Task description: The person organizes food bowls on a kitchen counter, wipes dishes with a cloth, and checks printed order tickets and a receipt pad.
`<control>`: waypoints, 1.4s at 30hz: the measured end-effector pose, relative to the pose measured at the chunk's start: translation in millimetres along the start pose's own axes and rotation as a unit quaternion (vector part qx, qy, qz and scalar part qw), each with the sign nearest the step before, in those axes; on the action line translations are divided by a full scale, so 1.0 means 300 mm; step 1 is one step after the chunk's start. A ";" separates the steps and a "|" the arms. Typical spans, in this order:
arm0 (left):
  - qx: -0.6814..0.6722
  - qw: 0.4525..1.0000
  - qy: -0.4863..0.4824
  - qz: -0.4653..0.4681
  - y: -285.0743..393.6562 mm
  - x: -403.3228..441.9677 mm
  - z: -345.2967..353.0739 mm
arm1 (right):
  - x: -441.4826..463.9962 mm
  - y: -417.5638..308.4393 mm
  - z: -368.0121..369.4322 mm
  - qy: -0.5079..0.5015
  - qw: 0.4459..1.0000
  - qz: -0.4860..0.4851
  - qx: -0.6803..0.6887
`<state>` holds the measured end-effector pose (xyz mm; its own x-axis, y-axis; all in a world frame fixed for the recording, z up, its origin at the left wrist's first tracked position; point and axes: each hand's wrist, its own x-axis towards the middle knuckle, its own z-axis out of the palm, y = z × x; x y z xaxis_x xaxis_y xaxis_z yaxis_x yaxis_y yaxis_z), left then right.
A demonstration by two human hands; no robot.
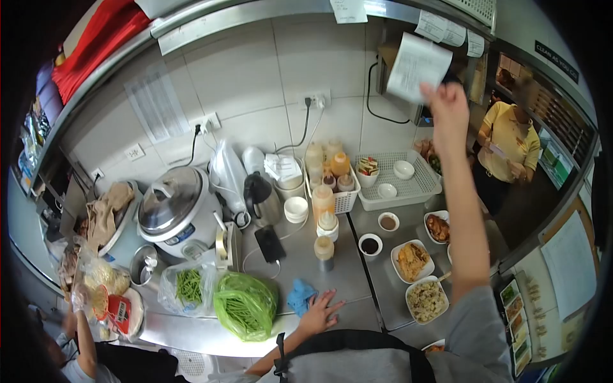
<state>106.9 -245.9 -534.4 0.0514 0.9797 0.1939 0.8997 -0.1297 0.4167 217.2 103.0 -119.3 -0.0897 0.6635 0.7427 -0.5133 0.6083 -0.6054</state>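
Observation:
My right hand is raised high on the right, its fingers pinched on the lower edge of a white printed paper slip. Below a metal shelf edge, the slip hangs in front of other slips. My left hand rests on the steel counter with its fingers spread. Just beside it lies a crumpled blue cloth; whether the fingertips touch it I cannot tell. Left of the cloth sits a green plastic bag of green beans. Dishes of food, including a bowl of fried rice, stand beneath my right arm.
A rice cooker, a steel jug and a basket of sauce bottles line the wall. A phone lies mid-counter on a cable. One person in yellow stands at right; another person's gloved hand is at far left.

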 end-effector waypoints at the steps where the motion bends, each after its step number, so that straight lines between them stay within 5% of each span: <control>1: -0.004 1.000 0.003 0.000 0.001 -0.002 0.002 | 0.104 -0.016 -0.002 -0.016 1.000 -0.002 0.012; 6: -0.005 1.000 0.002 -0.008 0.008 -0.006 0.001 | 0.327 0.021 0.059 -0.076 0.990 0.121 0.021; 13: -0.016 1.000 -0.008 -0.025 -0.004 0.000 0.013 | 0.527 -0.012 0.063 -0.101 0.989 0.038 -0.102; 15: -0.011 1.000 -0.013 -0.026 0.007 0.006 0.010 | 0.539 0.043 0.041 -0.075 0.996 -0.047 -0.018; 18: -0.006 0.999 0.015 -0.031 0.025 0.021 0.007 | 0.200 -0.006 -0.019 -0.009 0.965 -0.133 -0.224; 21: -0.022 0.999 0.009 -0.037 0.031 0.027 -0.004 | -0.206 0.063 -0.165 0.036 0.972 -0.098 -0.212; 25: -0.016 0.998 -0.001 -0.064 0.044 0.027 0.008 | -0.540 0.203 -0.466 0.423 0.898 0.118 -0.024; 32: -0.010 0.999 -0.015 -0.050 0.087 0.021 0.019 | -0.506 0.231 -0.869 0.427 0.802 0.288 0.301; 38: -0.038 0.998 0.027 -0.046 0.104 0.040 0.009 | -0.441 0.403 -0.974 0.521 0.749 0.379 0.155; 42: -0.045 0.997 0.042 -0.053 0.091 0.016 0.002 | -0.507 0.496 -1.025 0.495 0.781 0.288 0.250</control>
<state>132.0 -244.8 -522.6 -0.0822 0.9729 0.2164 0.8556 -0.0425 0.5159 417.1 226.6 -410.3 0.1479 0.9265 -0.3461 -0.9225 0.0031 -0.3860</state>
